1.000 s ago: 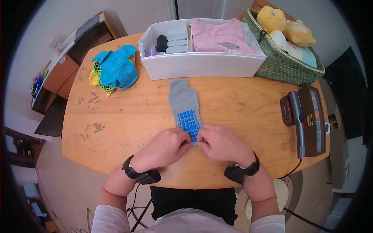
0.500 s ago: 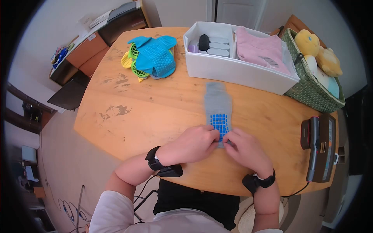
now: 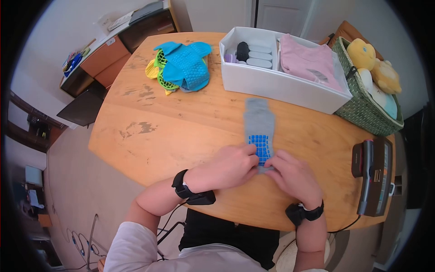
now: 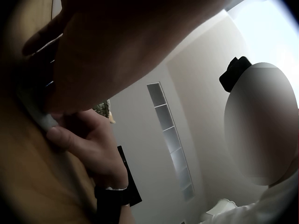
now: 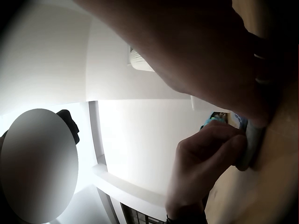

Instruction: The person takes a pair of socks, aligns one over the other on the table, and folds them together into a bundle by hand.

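Observation:
A grey sock (image 3: 259, 119) with a patch of blue grip squares (image 3: 259, 147) lies stretched out flat on the wooden table, its near end toward the person. The left hand (image 3: 229, 167) pinches the left side of that near end and covers part of the blue squares. At the opposite side, the right hand (image 3: 294, 177) has its thumb and fingers on the sock's edge. In the left wrist view the right hand (image 4: 88, 142) holds a grey edge of fabric. The right wrist view shows the left hand (image 5: 205, 161) with the sock (image 5: 252, 142) between thumb and fingers.
Beyond the sock stands a white divided box (image 3: 281, 93) with rolled items and a pink folded garment (image 3: 308, 59). A green woven basket (image 3: 369, 106) of plush toys adjoins it. Blue textured fabric pieces (image 3: 188, 68) lie far left; a dark case (image 3: 376, 177) lies at right.
The head view has turned left, so the table and its things sit further right. Both hands stay at the sock's near end; the right hand's fingers have shifted slightly there.

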`<act>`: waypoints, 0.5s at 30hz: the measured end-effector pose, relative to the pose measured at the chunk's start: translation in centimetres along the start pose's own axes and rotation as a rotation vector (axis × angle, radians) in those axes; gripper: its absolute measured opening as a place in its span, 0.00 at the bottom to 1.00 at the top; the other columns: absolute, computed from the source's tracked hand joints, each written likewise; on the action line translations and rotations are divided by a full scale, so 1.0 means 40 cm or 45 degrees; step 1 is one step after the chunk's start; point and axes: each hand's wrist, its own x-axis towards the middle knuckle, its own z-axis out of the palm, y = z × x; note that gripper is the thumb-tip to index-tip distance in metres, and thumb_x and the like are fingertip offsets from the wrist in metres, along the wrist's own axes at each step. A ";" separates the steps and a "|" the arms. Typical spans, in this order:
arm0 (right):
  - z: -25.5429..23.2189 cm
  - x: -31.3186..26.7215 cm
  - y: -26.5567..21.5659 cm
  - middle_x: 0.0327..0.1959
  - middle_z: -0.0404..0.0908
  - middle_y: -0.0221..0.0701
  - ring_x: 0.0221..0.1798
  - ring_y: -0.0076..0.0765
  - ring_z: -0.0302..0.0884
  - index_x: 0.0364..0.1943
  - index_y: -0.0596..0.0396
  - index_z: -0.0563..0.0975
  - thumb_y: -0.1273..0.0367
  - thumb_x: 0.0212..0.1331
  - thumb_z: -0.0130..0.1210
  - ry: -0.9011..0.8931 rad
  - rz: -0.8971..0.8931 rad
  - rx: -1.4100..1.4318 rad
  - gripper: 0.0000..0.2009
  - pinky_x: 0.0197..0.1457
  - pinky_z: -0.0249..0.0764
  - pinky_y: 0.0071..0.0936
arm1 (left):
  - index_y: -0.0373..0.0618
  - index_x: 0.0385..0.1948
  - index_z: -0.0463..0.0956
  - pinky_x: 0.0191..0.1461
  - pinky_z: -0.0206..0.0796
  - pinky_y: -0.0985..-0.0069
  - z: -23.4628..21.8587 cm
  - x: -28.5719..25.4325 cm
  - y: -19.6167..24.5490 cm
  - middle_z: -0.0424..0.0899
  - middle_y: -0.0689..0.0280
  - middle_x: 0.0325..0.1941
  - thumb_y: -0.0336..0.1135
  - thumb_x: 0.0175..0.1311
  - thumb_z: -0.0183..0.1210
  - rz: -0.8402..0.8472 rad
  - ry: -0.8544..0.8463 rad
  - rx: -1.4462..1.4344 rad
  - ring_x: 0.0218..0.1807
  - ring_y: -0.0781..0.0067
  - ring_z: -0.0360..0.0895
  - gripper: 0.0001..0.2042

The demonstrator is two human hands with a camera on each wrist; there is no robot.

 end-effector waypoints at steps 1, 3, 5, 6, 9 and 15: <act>0.000 -0.001 0.000 0.40 0.79 0.35 0.41 0.49 0.83 0.40 0.51 0.81 0.70 0.60 0.66 0.004 0.016 -0.011 0.07 0.42 0.78 0.43 | 0.41 0.34 0.83 0.43 0.76 0.60 -0.003 -0.001 0.001 0.79 0.59 0.35 0.33 0.62 0.67 0.017 0.000 -0.012 0.39 0.53 0.82 0.06; 0.000 -0.002 0.005 0.40 0.80 0.36 0.41 0.50 0.82 0.40 0.52 0.80 0.70 0.61 0.65 -0.040 0.021 0.050 0.06 0.43 0.78 0.44 | 0.41 0.35 0.83 0.45 0.76 0.61 -0.007 -0.001 -0.002 0.79 0.59 0.36 0.34 0.60 0.69 0.098 -0.029 0.014 0.42 0.54 0.81 0.08; -0.004 -0.003 0.012 0.40 0.80 0.36 0.41 0.51 0.82 0.40 0.53 0.80 0.70 0.61 0.64 -0.083 0.046 0.076 0.06 0.43 0.77 0.45 | 0.41 0.36 0.83 0.46 0.76 0.61 0.000 -0.002 -0.004 0.79 0.59 0.36 0.33 0.60 0.69 0.140 -0.033 -0.016 0.42 0.54 0.81 0.08; -0.005 -0.004 0.014 0.40 0.81 0.37 0.41 0.51 0.82 0.41 0.53 0.80 0.71 0.61 0.63 -0.130 0.051 0.117 0.06 0.43 0.77 0.45 | 0.41 0.37 0.83 0.46 0.76 0.61 0.003 -0.002 -0.004 0.79 0.59 0.36 0.33 0.60 0.69 0.161 -0.038 -0.032 0.43 0.54 0.81 0.08; -0.007 -0.003 0.017 0.39 0.81 0.37 0.41 0.51 0.82 0.40 0.53 0.80 0.71 0.60 0.63 -0.175 0.110 0.163 0.07 0.43 0.77 0.44 | 0.41 0.39 0.84 0.46 0.76 0.60 0.002 -0.003 -0.004 0.81 0.58 0.38 0.33 0.62 0.68 0.093 -0.129 -0.071 0.43 0.52 0.82 0.08; -0.016 0.002 0.014 0.41 0.81 0.35 0.42 0.50 0.83 0.40 0.52 0.81 0.69 0.60 0.65 -0.136 0.016 0.190 0.07 0.45 0.79 0.42 | 0.41 0.42 0.84 0.47 0.76 0.58 -0.017 0.003 -0.014 0.83 0.56 0.40 0.32 0.65 0.66 0.002 -0.240 -0.182 0.43 0.48 0.83 0.08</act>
